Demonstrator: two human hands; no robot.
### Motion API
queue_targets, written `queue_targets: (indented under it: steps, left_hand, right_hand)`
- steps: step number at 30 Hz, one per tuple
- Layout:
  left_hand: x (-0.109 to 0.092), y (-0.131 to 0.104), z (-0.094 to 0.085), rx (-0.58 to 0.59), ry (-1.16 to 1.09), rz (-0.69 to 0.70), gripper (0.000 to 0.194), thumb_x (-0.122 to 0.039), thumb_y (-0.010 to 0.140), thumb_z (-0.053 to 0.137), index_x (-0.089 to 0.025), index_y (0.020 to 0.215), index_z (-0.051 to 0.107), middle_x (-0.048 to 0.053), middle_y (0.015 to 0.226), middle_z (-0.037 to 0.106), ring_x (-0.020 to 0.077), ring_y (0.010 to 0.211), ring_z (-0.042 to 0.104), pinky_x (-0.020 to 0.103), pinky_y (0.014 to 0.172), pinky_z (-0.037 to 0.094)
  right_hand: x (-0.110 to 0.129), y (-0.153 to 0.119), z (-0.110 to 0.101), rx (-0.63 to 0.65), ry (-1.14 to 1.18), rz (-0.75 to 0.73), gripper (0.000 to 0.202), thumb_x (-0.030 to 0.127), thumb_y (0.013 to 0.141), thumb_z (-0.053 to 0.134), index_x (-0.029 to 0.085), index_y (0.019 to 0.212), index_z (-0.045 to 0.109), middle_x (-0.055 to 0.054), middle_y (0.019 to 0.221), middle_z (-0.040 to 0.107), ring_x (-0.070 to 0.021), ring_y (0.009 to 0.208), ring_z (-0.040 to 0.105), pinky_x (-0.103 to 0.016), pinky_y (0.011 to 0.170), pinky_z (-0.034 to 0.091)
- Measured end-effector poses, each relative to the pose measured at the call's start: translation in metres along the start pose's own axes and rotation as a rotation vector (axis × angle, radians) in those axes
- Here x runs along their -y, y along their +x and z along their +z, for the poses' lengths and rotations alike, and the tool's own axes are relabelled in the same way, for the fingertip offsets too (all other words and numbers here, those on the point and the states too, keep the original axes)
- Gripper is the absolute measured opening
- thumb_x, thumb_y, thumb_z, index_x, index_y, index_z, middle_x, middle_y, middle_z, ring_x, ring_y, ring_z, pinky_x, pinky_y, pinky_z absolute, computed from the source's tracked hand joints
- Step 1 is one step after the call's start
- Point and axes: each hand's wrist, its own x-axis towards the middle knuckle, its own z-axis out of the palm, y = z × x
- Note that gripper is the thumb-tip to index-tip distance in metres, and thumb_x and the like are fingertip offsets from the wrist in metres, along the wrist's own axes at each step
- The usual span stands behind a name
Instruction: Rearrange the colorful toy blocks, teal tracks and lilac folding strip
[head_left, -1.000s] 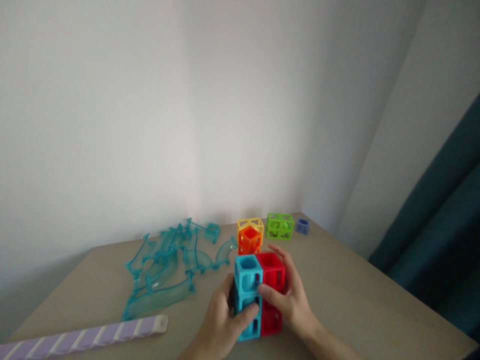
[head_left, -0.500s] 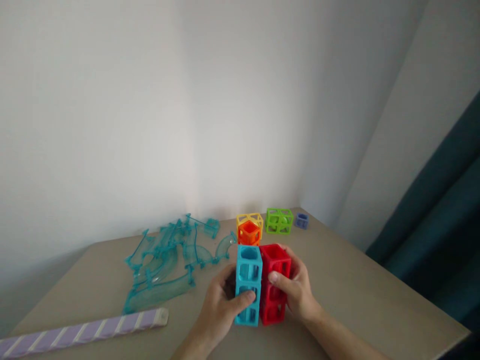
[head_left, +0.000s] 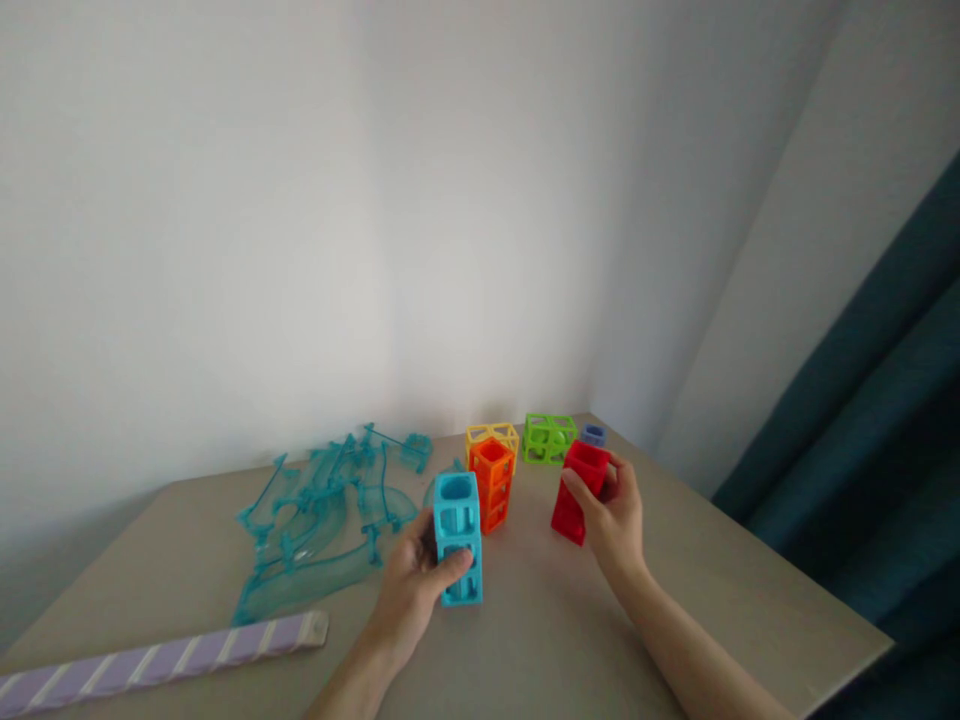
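My left hand (head_left: 415,580) grips an upright stack of light-blue hollow cube blocks (head_left: 458,540), its thumb across the front. My right hand (head_left: 616,512) holds a red stack of hollow blocks (head_left: 581,490), slightly tilted, with the thumb on its near side and the fingers behind. The two stacks are apart. Between them and a little farther back stands an orange tower of hollow blocks (head_left: 492,487). Whether the red stack's lower end touches the table, I cannot tell.
Yellow blocks (head_left: 480,436), green blocks (head_left: 549,440) and a small blue-violet block (head_left: 592,435) sit at the table's back edge. Clear teal track pieces (head_left: 322,510) lie on the left. A purple striped strip (head_left: 165,658) lies front left; a dark curtain (head_left: 847,450) hangs right.
The red stack has moved right and away from me in my right hand, parting from the light-blue stack. My left hand has shifted left with the light-blue stack, uncovering the orange tower.
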Motion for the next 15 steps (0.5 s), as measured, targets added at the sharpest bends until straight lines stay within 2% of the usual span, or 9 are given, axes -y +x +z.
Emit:
queue_targets:
  steps: [6, 10, 13, 15]
  left_hand:
    - [-0.004, -0.003, 0.006, 0.086, 0.131, -0.025, 0.028, -0.027, 0.07, 0.076, -0.017, 0.091, 0.06, -0.001, 0.077, 0.061, 0.0128, 0.073, 0.055, 0.023, 0.068, 0.046]
    - [-0.009, -0.01, 0.014, 0.024, 0.133, -0.071, 0.038, -0.032, 0.073, 0.073, -0.018, 0.104, 0.057, 0.002, 0.088, 0.065, 0.0155, 0.079, 0.06, 0.027, 0.072, 0.05]
    - [-0.009, -0.016, 0.022, -0.054, 0.145, -0.139, 0.061, -0.038, 0.077, 0.068, -0.021, 0.128, 0.041, 0.004, 0.099, 0.066, 0.0169, 0.081, 0.062, 0.029, 0.072, 0.052]
    - [-0.007, -0.017, 0.025, -0.084, 0.201, -0.18, 0.073, -0.041, 0.079, 0.064, -0.024, 0.139, 0.026, 0.004, 0.098, 0.067, 0.0168, 0.075, 0.063, 0.03, 0.067, 0.052]
  right_hand:
    - [-0.016, 0.001, 0.001, 0.083, -0.144, 0.002, 0.048, 0.048, 0.073, 0.069, 0.019, 0.108, 0.053, -0.005, 0.089, 0.066, -0.0216, 0.075, 0.063, -0.035, 0.065, 0.054]
    - [-0.021, 0.003, -0.003, 0.09, -0.257, 0.016, 0.052, 0.05, 0.072, 0.068, 0.017, 0.111, 0.057, -0.006, 0.09, 0.069, -0.0236, 0.077, 0.064, -0.036, 0.069, 0.053]
    - [-0.018, 0.005, -0.007, 0.084, -0.328, 0.036, 0.069, 0.052, 0.073, 0.066, 0.015, 0.129, 0.049, -0.008, 0.094, 0.07, -0.0247, 0.077, 0.066, -0.036, 0.069, 0.053]
    - [-0.013, 0.008, -0.012, 0.135, -0.486, 0.041, 0.075, 0.053, 0.077, 0.06, 0.016, 0.139, 0.04, -0.009, 0.103, 0.07, -0.0247, 0.081, 0.068, -0.034, 0.07, 0.053]
